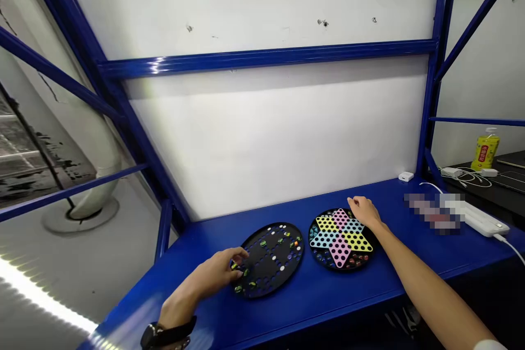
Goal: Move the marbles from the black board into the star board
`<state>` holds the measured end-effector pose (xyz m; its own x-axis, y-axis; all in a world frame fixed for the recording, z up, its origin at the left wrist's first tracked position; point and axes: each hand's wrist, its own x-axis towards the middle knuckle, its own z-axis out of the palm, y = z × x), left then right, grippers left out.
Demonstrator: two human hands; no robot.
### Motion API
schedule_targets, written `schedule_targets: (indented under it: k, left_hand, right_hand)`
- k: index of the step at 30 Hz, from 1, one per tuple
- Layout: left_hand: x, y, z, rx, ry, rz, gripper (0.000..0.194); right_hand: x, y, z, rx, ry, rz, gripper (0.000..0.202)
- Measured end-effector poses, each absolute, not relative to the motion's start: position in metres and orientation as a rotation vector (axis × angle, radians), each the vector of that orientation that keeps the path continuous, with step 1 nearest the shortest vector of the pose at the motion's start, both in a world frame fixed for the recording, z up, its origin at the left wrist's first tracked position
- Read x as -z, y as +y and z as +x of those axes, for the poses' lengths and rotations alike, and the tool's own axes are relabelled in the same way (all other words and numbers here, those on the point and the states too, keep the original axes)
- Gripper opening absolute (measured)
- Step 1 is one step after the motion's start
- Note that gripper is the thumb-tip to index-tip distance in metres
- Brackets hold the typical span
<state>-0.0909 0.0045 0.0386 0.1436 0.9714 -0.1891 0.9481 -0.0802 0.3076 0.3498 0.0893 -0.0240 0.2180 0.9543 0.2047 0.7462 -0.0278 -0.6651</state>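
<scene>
My left hand [219, 269] is over the left rim of a round black board [262, 269] full of holes. Its thumb and forefinger are curved and apart, close to green-and-yellow marbles [246, 272]. More marbles and several white discs [282, 268] are scattered over this board. My right hand [364, 211] is closed at the far right edge of a round black tray [346, 269]; whatever its fingers hold is hidden. In that tray lies a star-shaped Chinese checkers board [340, 236] in pink, yellow and pale blue. Red marbles [361, 260] and blue marbles [322, 257] sit around the star.
Both boards rest on a blue tabletop [287, 314] within a blue metal frame [266, 58], against a white wall. To the right are a white power strip [478, 219] with cables and a small white box [406, 176]. A yellow bottle [485, 150] stands on a dark table beyond.
</scene>
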Motion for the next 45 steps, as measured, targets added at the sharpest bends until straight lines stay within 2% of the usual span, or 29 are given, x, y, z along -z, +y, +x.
schedule_targets:
  k: [5,9,14,19,25,34,40,45]
  left_hand:
    - [-0.034,-0.001,-0.085,-0.051,1.826,2.112,0.039]
    - [-0.034,0.001,-0.093,-0.083,1.972,2.167,0.049]
    - [-0.039,0.0,-0.094,-0.024,2.064,2.169,0.022]
    - [-0.049,-0.023,-0.074,-0.139,1.828,2.218,0.033]
    - [-0.05,-0.043,-0.049,0.13,1.874,2.324,0.025]
    - [-0.05,-0.03,-0.043,0.193,1.866,2.342,0.022]
    - [-0.049,-0.03,-0.042,0.05,1.703,2.323,0.025]
    - [-0.054,0.003,-0.012,-0.222,1.671,2.445,0.03]
  right_hand:
    - [0.027,0.09,0.351,-0.387,-1.585,-1.823,0.043]
    - [0.029,0.091,0.352,-0.39,-1.592,-1.818,0.044]
    - [0.028,0.087,0.353,-0.402,-1.577,-1.824,0.043]
    - [0.029,0.087,0.354,-0.406,-1.571,-1.823,0.043]
    - [0.028,0.088,0.354,-0.399,-1.577,-1.83,0.042]
    - [0.031,0.091,0.351,-0.395,-1.571,-1.804,0.041]
    - [0.029,0.092,0.351,-0.391,-1.559,-1.819,0.039]
    - [0.029,0.091,0.354,-0.394,-1.574,-1.828,0.039]
